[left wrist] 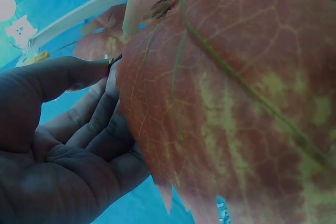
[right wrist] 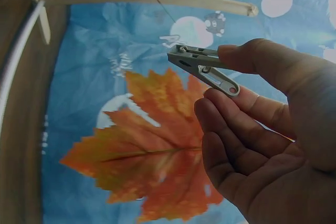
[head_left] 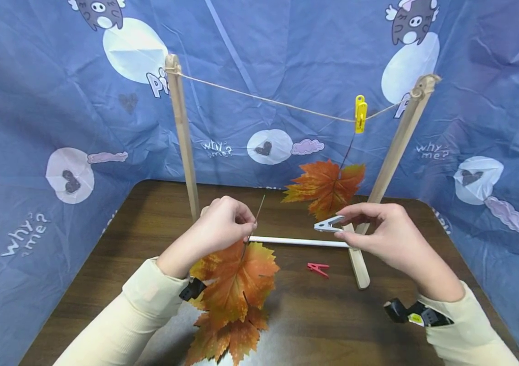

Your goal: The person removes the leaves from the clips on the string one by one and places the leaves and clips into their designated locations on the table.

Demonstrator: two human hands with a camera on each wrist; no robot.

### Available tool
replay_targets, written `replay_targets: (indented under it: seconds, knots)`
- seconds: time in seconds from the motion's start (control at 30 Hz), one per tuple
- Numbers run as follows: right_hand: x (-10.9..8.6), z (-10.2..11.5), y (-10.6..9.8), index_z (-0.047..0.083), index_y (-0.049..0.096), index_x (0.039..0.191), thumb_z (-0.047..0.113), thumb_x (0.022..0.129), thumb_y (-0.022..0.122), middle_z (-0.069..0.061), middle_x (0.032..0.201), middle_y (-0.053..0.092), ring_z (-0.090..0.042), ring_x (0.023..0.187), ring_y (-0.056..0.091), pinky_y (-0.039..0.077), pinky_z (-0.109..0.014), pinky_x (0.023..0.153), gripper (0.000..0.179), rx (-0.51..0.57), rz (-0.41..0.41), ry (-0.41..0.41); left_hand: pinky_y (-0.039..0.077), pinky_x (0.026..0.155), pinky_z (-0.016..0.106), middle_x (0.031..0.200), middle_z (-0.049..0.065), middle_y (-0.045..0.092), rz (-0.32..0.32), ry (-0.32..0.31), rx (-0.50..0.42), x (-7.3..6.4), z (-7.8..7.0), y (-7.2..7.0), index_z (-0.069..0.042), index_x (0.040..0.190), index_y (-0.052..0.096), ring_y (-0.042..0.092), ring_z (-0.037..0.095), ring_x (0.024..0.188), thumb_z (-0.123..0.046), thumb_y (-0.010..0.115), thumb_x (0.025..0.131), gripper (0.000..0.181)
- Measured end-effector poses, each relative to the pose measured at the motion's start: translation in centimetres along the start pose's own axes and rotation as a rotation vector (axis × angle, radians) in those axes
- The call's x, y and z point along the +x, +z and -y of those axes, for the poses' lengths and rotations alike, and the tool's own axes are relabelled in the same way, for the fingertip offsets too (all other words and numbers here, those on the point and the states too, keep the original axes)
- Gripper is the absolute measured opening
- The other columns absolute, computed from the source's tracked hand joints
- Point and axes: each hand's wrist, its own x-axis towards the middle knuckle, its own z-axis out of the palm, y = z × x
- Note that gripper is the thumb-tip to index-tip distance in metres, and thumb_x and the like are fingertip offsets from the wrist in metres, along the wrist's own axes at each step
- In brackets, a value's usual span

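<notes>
Between thumb and fingers, my left hand (head_left: 223, 223) pinches the thin stem of an orange maple leaf (head_left: 236, 284), which hangs below the hand. In the left wrist view that leaf (left wrist: 236, 93) fills much of the picture. My right hand (head_left: 383, 234) holds a grey-white clothespin (right wrist: 202, 66) by its handle ends, thumb on one and fingers on the other. Another maple leaf (head_left: 328, 185) hangs by its stem from a yellow clothespin (head_left: 359, 114) clipped on the string (head_left: 264, 98). A red clothespin (head_left: 318, 269) lies on the table between the hands.
Two wooden posts (head_left: 181, 132) carry the string, and a white rod (head_left: 300, 241) joins them low down. A wooden foot (head_left: 358, 264) sticks forward under the right post. Another maple leaf (head_left: 227, 335) is at the front of the brown table (head_left: 314, 325). Blue printed cloth (head_left: 333, 46) surrounds the table.
</notes>
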Motion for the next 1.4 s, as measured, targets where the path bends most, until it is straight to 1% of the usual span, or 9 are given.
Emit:
replay_targets:
  seconds: [0.07, 0.17, 0.27, 0.33, 0.6, 0.73, 0.93, 1.1, 1.4]
  knots:
    - [-0.2, -0.5, 0.6, 0.014, 0.078, 0.103, 0.012, 0.082, 0.087, 0.006, 0.089, 0.074, -0.017, 0.076, 0.068, 0.052, -0.029, 0.057, 0.023, -0.001, 0.010, 0.018, 0.041, 0.072, 0.038, 0.058, -0.016, 0.062, 0.008, 0.007, -0.012, -0.1, 0.3, 0.3, -0.016, 0.078, 0.076, 0.059, 0.007, 0.065, -0.014, 0.071, 0.087, 0.011]
    - [-0.5, -1.4, 1.4, 0.013, 0.078, 0.103, 0.011, 0.081, 0.087, 0.006, 0.091, 0.074, -0.018, 0.083, 0.069, 0.053, -0.030, 0.062, 0.024, 0.008, 0.008, 0.036, 0.041, 0.067, 0.031, 0.057, -0.010, 0.063, 0.036, 0.014, -0.093, -0.2, 0.7, 0.6, -0.011, 0.081, 0.076, 0.060, 0.007, 0.061, -0.008, 0.070, 0.088, 0.009]
    - [-0.9, -2.1, 2.2, 0.012, 0.078, 0.103, 0.009, 0.079, 0.088, 0.006, 0.090, 0.074, -0.017, 0.084, 0.070, 0.054, -0.030, 0.064, 0.026, 0.039, 0.006, 0.055, 0.042, 0.056, 0.026, 0.058, -0.004, 0.064, 0.058, 0.016, -0.177, -0.4, 1.1, 1.0, -0.006, 0.080, 0.074, 0.061, 0.010, 0.056, -0.002, 0.069, 0.087, 0.010]
    - [-1.1, -2.5, 2.7, 0.012, 0.077, 0.103, 0.009, 0.079, 0.088, 0.006, 0.090, 0.074, -0.018, 0.082, 0.070, 0.054, -0.030, 0.064, 0.027, 0.072, 0.013, 0.066, 0.042, 0.055, 0.025, 0.057, -0.003, 0.063, 0.060, 0.018, -0.193, -0.5, 1.3, 1.2, -0.006, 0.078, 0.073, 0.061, 0.010, 0.055, 0.000, 0.068, 0.086, 0.011]
    - [-2.0, -3.9, 4.6, 0.010, 0.077, 0.110, 0.007, 0.080, 0.088, 0.007, 0.090, 0.074, -0.019, 0.084, 0.071, 0.052, -0.028, 0.067, 0.032, 0.131, 0.045, 0.081, 0.042, 0.056, 0.026, 0.055, -0.003, 0.062, 0.090, -0.016, -0.186, -1.0, 2.3, 2.2, -0.006, 0.077, 0.073, 0.061, 0.011, 0.054, -0.002, 0.068, 0.087, 0.012]
    - [-2.4, -4.5, 5.4, 0.007, 0.078, 0.106, 0.007, 0.080, 0.087, 0.005, 0.089, 0.075, -0.015, 0.081, 0.071, 0.050, -0.027, 0.064, 0.028, 0.152, 0.053, 0.096, 0.043, 0.057, 0.027, 0.055, -0.004, 0.062, 0.103, -0.051, -0.181, -1.1, 2.8, 2.8, -0.006, 0.076, 0.073, 0.062, 0.011, 0.054, -0.002, 0.069, 0.085, 0.011]
    - [-2.9, -5.5, 6.5, 0.003, 0.077, 0.104, 0.002, 0.078, 0.087, 0.002, 0.090, 0.074, -0.015, 0.082, 0.071, 0.055, -0.028, 0.068, 0.027, 0.174, 0.069, 0.131, 0.044, 0.060, 0.027, 0.052, -0.005, 0.061, 0.111, -0.074, -0.164, -1.3, 3.7, 3.6, -0.010, 0.072, 0.072, 0.061, 0.010, 0.056, 0.000, 0.068, 0.082, 0.015]
    - [-3.4, -6.5, 7.3, 0.003, 0.077, 0.100, 0.002, 0.078, 0.087, -0.001, 0.089, 0.074, -0.017, 0.080, 0.071, 0.056, -0.028, 0.068, 0.025, 0.198, 0.089, 0.147, 0.046, 0.063, 0.027, 0.053, -0.004, 0.062, 0.127, -0.102, -0.150, -1.4, 4.1, 4.0, -0.009, 0.073, 0.073, 0.061, 0.010, 0.059, -0.001, 0.068, 0.082, 0.013]
    - [-4.2, -8.2, 8.5, 0.003, 0.075, 0.098, 0.002, 0.079, 0.086, -0.002, 0.087, 0.074, -0.016, 0.078, 0.071, 0.056, -0.028, 0.067, 0.022, 0.209, 0.115, 0.177, 0.043, 0.057, 0.025, 0.051, -0.003, 0.062, 0.159, -0.149, -0.144, -1.6, 4.9, 5.0, -0.009, 0.071, 0.072, 0.061, 0.009, 0.061, 0.003, 0.064, 0.075, 0.015]
